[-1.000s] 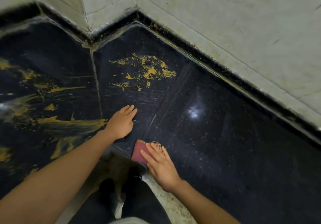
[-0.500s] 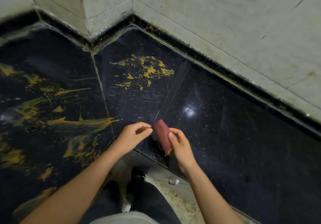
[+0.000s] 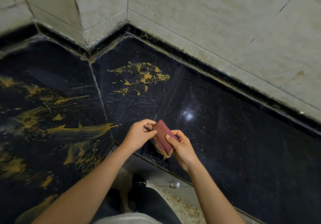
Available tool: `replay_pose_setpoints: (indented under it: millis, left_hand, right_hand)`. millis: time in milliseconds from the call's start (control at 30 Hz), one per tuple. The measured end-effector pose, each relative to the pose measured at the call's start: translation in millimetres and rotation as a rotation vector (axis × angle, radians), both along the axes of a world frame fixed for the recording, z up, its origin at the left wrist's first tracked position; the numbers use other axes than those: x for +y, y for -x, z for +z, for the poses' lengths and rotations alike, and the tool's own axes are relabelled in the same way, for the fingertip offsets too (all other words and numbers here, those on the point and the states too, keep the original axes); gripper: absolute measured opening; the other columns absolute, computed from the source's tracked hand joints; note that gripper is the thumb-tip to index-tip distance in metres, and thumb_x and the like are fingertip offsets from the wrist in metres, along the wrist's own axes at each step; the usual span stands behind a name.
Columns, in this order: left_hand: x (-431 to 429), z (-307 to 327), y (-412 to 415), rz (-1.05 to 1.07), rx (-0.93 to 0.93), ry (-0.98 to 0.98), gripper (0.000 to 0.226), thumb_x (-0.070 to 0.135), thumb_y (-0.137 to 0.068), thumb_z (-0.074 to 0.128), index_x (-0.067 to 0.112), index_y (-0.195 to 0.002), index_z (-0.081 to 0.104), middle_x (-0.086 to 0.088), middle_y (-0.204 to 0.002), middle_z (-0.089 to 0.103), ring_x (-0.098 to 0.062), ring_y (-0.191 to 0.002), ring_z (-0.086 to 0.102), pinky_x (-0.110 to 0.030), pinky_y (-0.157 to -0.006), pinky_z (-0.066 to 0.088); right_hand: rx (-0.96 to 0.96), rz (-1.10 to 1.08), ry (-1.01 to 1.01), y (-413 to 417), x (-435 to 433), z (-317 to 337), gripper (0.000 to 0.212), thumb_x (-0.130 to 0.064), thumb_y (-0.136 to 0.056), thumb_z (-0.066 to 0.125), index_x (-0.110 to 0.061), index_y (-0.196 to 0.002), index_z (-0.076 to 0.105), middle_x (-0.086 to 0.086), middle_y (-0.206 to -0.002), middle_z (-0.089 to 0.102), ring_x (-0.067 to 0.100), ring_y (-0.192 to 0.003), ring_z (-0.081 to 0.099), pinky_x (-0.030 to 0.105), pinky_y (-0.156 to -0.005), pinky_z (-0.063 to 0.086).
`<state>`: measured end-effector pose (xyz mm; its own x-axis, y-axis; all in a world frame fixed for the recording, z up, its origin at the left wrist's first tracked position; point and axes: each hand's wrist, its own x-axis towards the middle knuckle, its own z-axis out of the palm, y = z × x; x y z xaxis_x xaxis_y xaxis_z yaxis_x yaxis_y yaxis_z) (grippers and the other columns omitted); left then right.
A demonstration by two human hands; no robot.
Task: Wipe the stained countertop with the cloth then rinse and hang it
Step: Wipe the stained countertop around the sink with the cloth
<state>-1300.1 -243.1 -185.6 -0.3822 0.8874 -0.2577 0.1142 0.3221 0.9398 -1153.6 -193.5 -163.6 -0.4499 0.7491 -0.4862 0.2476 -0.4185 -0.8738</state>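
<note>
**Hands.** Left hand (image 3: 139, 135): fingers curled, thumb and forefinger pinching the upper end of the cloth. Right hand (image 3: 182, 145): wrapped round the lower half, thumb across the top face, fingers curled behind. Both forearms come in from the near side.

**Task item.** Small folded maroon woven cloth (image 3: 162, 136), with frayed yellowish threads hanging from its lower end. It is held between the two hands over the front edge of the surface, apparently lifted clear of it.

**Carrier.** Black speckled polished stone surface (image 3: 225, 145), made of two slabs meeting at a pale seam (image 3: 100, 98). Wiping looks not yet begun.

**Stains.**
- Yellow splatter patch (image 3: 144, 77) on the right slab, near the back corner.
- Long yellow smears (image 3: 69, 129) across the left slab, running up to the seam.

**Risks, as judged.**
- The small folded cloth could load up quickly and drag yellow across clean stone unless it is refolded.
- Residue could be pushed into the seam or the grimy back joint.
- The loose threads may snag or shed.
- With the cloth held at the front edge, a slack pinch would drop it to the floor.

**Surroundings.**
- Pale tiled wall (image 3: 208, 15), with an outward corner jutting behind the seam. This crowds the reach to the back corner.
- Gritty floor (image 3: 182, 204) below the front edge, with a small white object (image 3: 174, 184) on it.
- Dark trousers (image 3: 147, 203) in the foreground.
- Nothing stands between the hands and the stains.
</note>
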Motion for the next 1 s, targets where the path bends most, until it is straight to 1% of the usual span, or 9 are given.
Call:
replay_pose_setpoints:
  millis: [100, 200, 300, 400, 533, 633, 733, 900, 1000]
  left_hand:
    - [-1.7, 0.3, 0.7, -0.008, -0.046, -0.011, 0.012, 0.005, -0.078, 0.07, 0.01, -0.087, 0.064, -0.003, -0.077, 0.058, -0.008, -0.065, 0.05, -0.02, -0.066, 0.044]
    - [-5.3, 5.7, 1.1, -0.086, -0.055, -0.041, 0.014, 0.005, -0.075, 0.072, 0.014, -0.075, 0.061, 0.0, -0.077, 0.059, -0.013, -0.072, 0.054, -0.023, -0.071, 0.045]
    - [-9.0, 12.8, -1.3, -0.073, 0.063, -0.192, 0.028, 0.001, -0.073, 0.073, 0.019, -0.063, 0.053, 0.01, -0.092, 0.057, -0.009, -0.089, 0.055, -0.019, -0.084, 0.041]
    - [-10.9, 20.3, -5.9, -0.028, 0.224, -0.317, 0.04, -0.001, -0.073, 0.072, 0.025, -0.061, 0.044, 0.012, -0.097, 0.056, 0.002, -0.098, 0.049, 0.002, -0.082, 0.03]
    - [-10.8, 22.5, -3.0, 0.012, 0.247, -0.336, 0.031, 0.017, -0.075, 0.069, 0.026, -0.063, 0.042, 0.001, -0.072, 0.057, -0.002, -0.067, 0.052, -0.005, -0.069, 0.037]
    - [-5.2, 22.3, 3.9, -0.08, 0.127, -0.201, 0.021, 0.016, -0.083, 0.066, 0.023, -0.077, 0.047, -0.004, -0.055, 0.044, -0.007, -0.052, 0.042, -0.021, -0.055, 0.035]
    - [-2.0, 18.7, 12.4, -0.194, -0.014, -0.044, 0.018, 0.019, -0.08, 0.07, 0.025, -0.09, 0.056, 0.002, -0.058, 0.039, -0.001, -0.05, 0.036, -0.018, -0.054, 0.03]
    - [-5.2, 10.4, 18.4, -0.213, -0.005, 0.06, 0.018, 0.01, -0.077, 0.072, 0.02, -0.072, 0.058, 0.002, -0.1, 0.055, -0.009, -0.093, 0.051, -0.025, -0.081, 0.037]
    - [-4.4, 10.2, 16.4, -0.068, -0.139, -0.011, 0.015, 0.006, -0.081, 0.066, 0.018, -0.074, 0.06, 0.007, -0.087, 0.066, -0.005, -0.084, 0.06, -0.021, -0.081, 0.044]
  right_hand:
    - [0.012, -0.049, -0.02, -2.3, 0.8, -1.1, 0.003, -0.009, -0.09, 0.056, -0.011, -0.091, 0.055, 0.009, -0.08, 0.064, 0.019, -0.063, 0.059, 0.023, -0.046, 0.045]
    - [0.035, -0.119, -0.004, -3.6, 1.6, -0.8, 0.008, -0.005, -0.088, 0.057, -0.013, -0.086, 0.056, 0.007, -0.077, 0.062, 0.013, -0.058, 0.055, 0.022, -0.044, 0.042]
    - [0.036, -0.154, -0.058, -1.9, 2.5, -0.5, 0.012, -0.003, -0.085, 0.06, -0.015, -0.082, 0.063, 0.007, -0.088, 0.064, 0.014, -0.073, 0.06, 0.021, -0.062, 0.049]
    - [-0.209, -0.088, -0.448, -2.0, 6.0, -0.4, 0.011, -0.007, -0.081, 0.068, -0.016, -0.085, 0.072, -0.003, -0.106, 0.059, 0.012, -0.104, 0.052, 0.022, -0.092, 0.04]
    - [-0.296, -0.01, -0.828, -3.0, 10.5, 3.0, 0.011, -0.006, -0.078, 0.07, -0.007, -0.089, 0.075, -0.01, -0.09, 0.062, 0.002, -0.086, 0.053, 0.01, -0.082, 0.038]
    - [-0.207, -0.021, -0.652, -2.6, 12.7, 10.6, 0.008, -0.002, -0.081, 0.067, -0.005, -0.082, 0.074, -0.013, -0.071, 0.064, -0.006, -0.066, 0.058, 0.014, -0.07, 0.047]
    - [-0.082, -0.052, -0.334, -1.5, 15.2, 18.8, 0.019, -0.001, -0.084, 0.062, -0.011, -0.07, 0.071, -0.009, -0.056, 0.067, -0.004, -0.056, 0.06, 0.013, -0.06, 0.049]
    - [-0.017, -0.082, -0.171, -5.1, 21.6, 14.7, 0.025, -0.004, -0.086, 0.059, -0.012, -0.065, 0.068, -0.004, -0.057, 0.067, 0.006, -0.058, 0.061, 0.021, -0.066, 0.049]
    - [0.061, -0.08, -0.045, -8.9, 27.3, 13.6, 0.027, -0.005, -0.09, 0.053, -0.008, -0.066, 0.065, -0.002, -0.055, 0.065, 0.008, -0.054, 0.059, 0.02, -0.06, 0.049]
